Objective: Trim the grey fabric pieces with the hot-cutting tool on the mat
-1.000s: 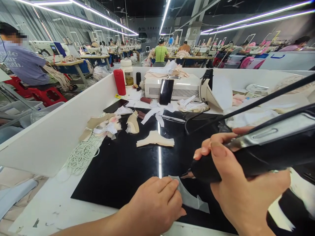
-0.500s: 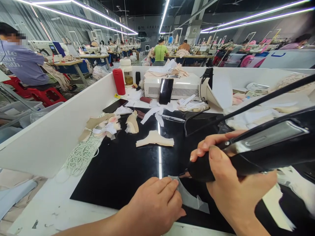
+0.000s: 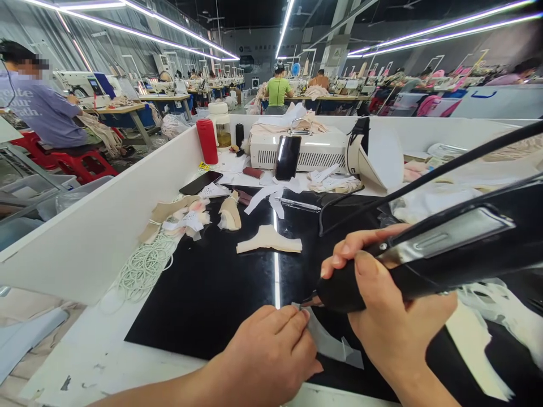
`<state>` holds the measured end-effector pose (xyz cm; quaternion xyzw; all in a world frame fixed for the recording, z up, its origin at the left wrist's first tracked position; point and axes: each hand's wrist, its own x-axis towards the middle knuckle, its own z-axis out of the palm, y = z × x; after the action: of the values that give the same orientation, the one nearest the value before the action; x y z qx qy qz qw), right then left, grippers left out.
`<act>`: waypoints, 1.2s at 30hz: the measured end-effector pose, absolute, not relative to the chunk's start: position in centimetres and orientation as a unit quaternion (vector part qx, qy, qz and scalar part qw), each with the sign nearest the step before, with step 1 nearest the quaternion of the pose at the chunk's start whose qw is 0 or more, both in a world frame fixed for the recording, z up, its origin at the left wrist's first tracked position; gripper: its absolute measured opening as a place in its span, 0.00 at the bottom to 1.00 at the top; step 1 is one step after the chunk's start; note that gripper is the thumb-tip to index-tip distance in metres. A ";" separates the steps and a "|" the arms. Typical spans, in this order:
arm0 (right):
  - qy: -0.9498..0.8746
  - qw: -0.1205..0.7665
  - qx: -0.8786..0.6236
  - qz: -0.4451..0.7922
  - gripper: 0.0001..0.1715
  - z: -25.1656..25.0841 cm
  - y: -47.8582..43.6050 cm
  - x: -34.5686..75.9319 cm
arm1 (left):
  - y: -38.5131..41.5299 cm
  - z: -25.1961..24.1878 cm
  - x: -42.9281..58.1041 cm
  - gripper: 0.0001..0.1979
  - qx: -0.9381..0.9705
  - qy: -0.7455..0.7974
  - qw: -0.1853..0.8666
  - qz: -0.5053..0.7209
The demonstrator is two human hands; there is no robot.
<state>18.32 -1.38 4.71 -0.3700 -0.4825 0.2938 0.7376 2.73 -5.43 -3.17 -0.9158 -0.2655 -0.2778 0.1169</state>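
My right hand [image 3: 384,299] grips a black corded hand tool [image 3: 449,257] with a silver panel on its side and a narrow metal tip. The tip rests at the upper edge of a thin, translucent grey fabric piece [image 3: 326,336] on the black mat [image 3: 203,294]. With fingers bent and pressed together, my left hand [image 3: 271,353] holds that piece against the mat, its fingertips close beside the tip. The left hand covers part of the fabric. Farther up the mat lies a small stack of cream cut pieces [image 3: 268,239].
Pale green cord [image 3: 146,271] is heaped at the left, near tied fabric bundles [image 3: 231,212]. A pen [image 3: 300,204], a phone [image 3: 287,158], a white machine [image 3: 299,148] and a red bottle [image 3: 207,141] stand or lie behind. Cream scraps [image 3: 477,345] are at right. Low white walls [image 3: 97,226] edge the table.
My right hand has moved the tool left and slightly down, bringing its tip onto the fabric's edge by my left fingertips. My left hand has stayed nearly in place.
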 end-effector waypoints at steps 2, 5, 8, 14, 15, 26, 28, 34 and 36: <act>-0.493 0.733 -0.366 0.293 0.08 4.7 -1.3 18.3 | -5.4 -3.3 2.7 0.14 -0.915 -0.265 0.117 -0.279; -0.497 0.731 -0.359 0.300 0.07 4.6 -1.2 18.2 | -5.4 -3.3 2.7 0.14 -0.913 -0.269 0.114 -0.284; -0.496 0.733 -0.347 0.310 0.08 4.6 -1.0 17.9 | -5.4 -3.2 2.8 0.14 -0.912 -0.269 0.111 -0.290; -0.493 0.727 -0.350 0.325 0.07 4.4 -0.8 17.5 | -5.4 -3.2 2.8 0.15 -0.916 -0.267 0.106 -0.282; -0.489 0.730 -0.347 0.329 0.08 4.5 -0.8 17.5 | -5.4 -3.2 2.8 0.15 -0.917 -0.266 0.107 -0.276; -0.467 0.720 -0.420 0.294 0.19 5.5 -2.9 21.6 | -5.5 -2.6 2.5 0.13 -0.926 -0.271 0.087 -0.246; -0.480 0.710 -0.403 0.321 0.18 5.4 -3.8 22.3 | -5.4 -2.5 2.5 0.13 -0.927 -0.271 0.085 -0.245; -0.462 0.728 -0.396 0.314 0.22 6.5 -5.9 24.0 | -5.3 -2.3 2.3 0.11 -0.931 -0.274 0.070 -0.229; -0.451 0.735 -0.405 0.304 0.22 6.7 -6.0 24.3 | -5.2 -2.3 2.2 0.11 -0.932 -0.276 0.070 -0.224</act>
<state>24.32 -6.01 6.72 -0.4047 -0.4507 0.3043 0.7351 2.23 -5.18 -2.28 -0.9322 -0.2757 -0.2237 0.0701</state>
